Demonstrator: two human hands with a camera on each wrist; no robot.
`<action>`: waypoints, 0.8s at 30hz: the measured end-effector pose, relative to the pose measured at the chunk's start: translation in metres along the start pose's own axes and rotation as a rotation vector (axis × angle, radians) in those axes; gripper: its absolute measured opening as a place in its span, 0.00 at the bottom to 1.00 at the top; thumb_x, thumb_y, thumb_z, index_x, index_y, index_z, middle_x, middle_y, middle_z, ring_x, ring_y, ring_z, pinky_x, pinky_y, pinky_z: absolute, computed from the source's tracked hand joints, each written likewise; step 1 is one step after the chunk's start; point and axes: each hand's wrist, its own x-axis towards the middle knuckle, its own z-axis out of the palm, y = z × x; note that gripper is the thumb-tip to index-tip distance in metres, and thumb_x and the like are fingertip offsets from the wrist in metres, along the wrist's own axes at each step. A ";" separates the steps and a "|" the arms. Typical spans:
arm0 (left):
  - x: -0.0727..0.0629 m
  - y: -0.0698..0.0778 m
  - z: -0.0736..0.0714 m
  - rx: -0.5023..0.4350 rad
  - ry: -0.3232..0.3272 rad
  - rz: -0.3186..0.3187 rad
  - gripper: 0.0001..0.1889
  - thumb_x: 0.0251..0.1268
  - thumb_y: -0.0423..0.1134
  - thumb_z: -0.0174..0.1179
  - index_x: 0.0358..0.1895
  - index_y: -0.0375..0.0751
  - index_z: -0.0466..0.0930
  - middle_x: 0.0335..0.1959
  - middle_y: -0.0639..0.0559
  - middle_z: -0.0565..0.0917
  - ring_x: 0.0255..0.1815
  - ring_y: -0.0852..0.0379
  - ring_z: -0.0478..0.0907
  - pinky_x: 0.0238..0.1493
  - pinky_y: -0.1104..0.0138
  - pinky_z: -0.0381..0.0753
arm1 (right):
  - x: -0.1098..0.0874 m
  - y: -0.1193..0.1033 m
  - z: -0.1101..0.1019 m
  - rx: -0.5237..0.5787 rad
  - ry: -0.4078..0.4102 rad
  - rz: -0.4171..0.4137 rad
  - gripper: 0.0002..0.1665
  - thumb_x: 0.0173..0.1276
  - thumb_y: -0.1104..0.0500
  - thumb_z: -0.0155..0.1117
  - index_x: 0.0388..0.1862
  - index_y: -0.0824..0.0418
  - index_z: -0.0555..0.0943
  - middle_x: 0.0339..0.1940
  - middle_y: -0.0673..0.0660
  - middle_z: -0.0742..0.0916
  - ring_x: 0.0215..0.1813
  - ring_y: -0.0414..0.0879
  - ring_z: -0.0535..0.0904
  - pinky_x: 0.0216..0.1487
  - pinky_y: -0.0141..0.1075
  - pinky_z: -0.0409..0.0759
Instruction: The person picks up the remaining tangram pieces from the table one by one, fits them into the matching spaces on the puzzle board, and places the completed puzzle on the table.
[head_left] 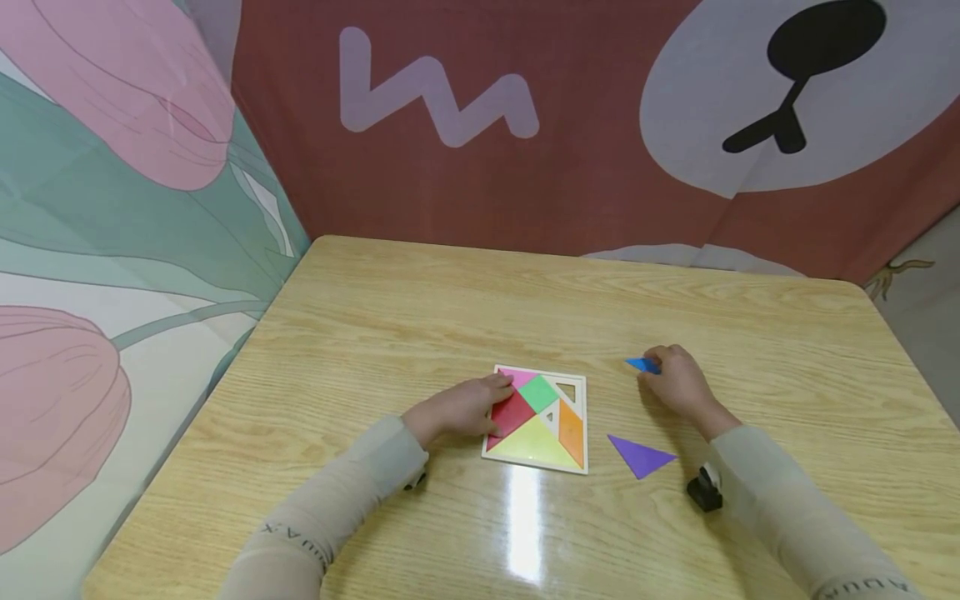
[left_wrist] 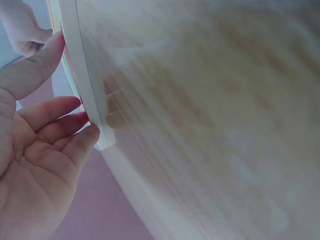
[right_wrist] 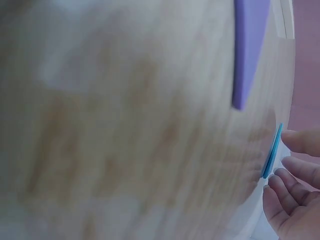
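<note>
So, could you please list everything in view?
Table: one, light brown, centre
Puzzle tray: one, white, on the table
Seated pieces: five, pink, green, red, yellow and orange, in the tray
Purple triangle: one, purple, right of the tray
Blue triangle: one, blue, beyond the purple triangle
Backdrops: at least two, multicoloured, behind and beside the table
Wrist devices: two, black, one per wrist
Sleeves: two, pale, on forearms
Left hand: one, bare, touching the tray
Right hand: one, bare, pinching the blue triangle

Beige sleeves (head_left: pixel 787 512) with greyish cuffs (head_left: pixel 392 454) and dark lettering (head_left: pixel 303 543), small black wrist devices (head_left: pixel 704 492)
</note>
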 end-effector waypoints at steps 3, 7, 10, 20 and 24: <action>0.000 0.000 0.000 -0.001 0.003 0.003 0.33 0.52 0.40 0.60 0.60 0.32 0.60 0.63 0.43 0.58 0.64 0.53 0.52 0.61 0.68 0.52 | 0.001 0.001 -0.001 -0.004 0.003 -0.001 0.22 0.56 0.65 0.57 0.46 0.80 0.70 0.36 0.71 0.73 0.38 0.60 0.71 0.38 0.49 0.71; 0.000 0.000 0.001 0.002 0.002 0.002 0.33 0.52 0.40 0.60 0.61 0.32 0.60 0.63 0.43 0.58 0.64 0.53 0.51 0.61 0.68 0.52 | 0.003 0.004 -0.001 -0.011 -0.002 0.003 0.21 0.56 0.65 0.57 0.45 0.80 0.70 0.35 0.70 0.73 0.36 0.58 0.70 0.36 0.47 0.71; 0.001 0.000 0.001 0.004 0.000 0.001 0.33 0.52 0.40 0.60 0.61 0.33 0.60 0.63 0.44 0.58 0.64 0.53 0.51 0.61 0.68 0.52 | 0.004 0.006 -0.001 -0.007 -0.008 0.014 0.21 0.56 0.65 0.57 0.44 0.80 0.70 0.35 0.70 0.73 0.37 0.59 0.70 0.36 0.48 0.71; 0.000 -0.001 0.001 0.006 0.004 -0.002 0.33 0.52 0.40 0.60 0.61 0.33 0.60 0.63 0.44 0.58 0.64 0.53 0.51 0.61 0.68 0.53 | 0.007 0.009 -0.003 0.003 -0.031 0.050 0.23 0.57 0.62 0.58 0.44 0.80 0.69 0.37 0.72 0.73 0.40 0.61 0.70 0.40 0.50 0.70; 0.000 -0.001 0.001 0.009 0.006 0.003 0.33 0.51 0.41 0.60 0.61 0.32 0.60 0.63 0.43 0.58 0.64 0.53 0.52 0.61 0.68 0.53 | 0.008 0.010 -0.003 0.001 -0.031 0.049 0.23 0.57 0.62 0.58 0.44 0.80 0.70 0.37 0.71 0.74 0.40 0.61 0.70 0.40 0.50 0.70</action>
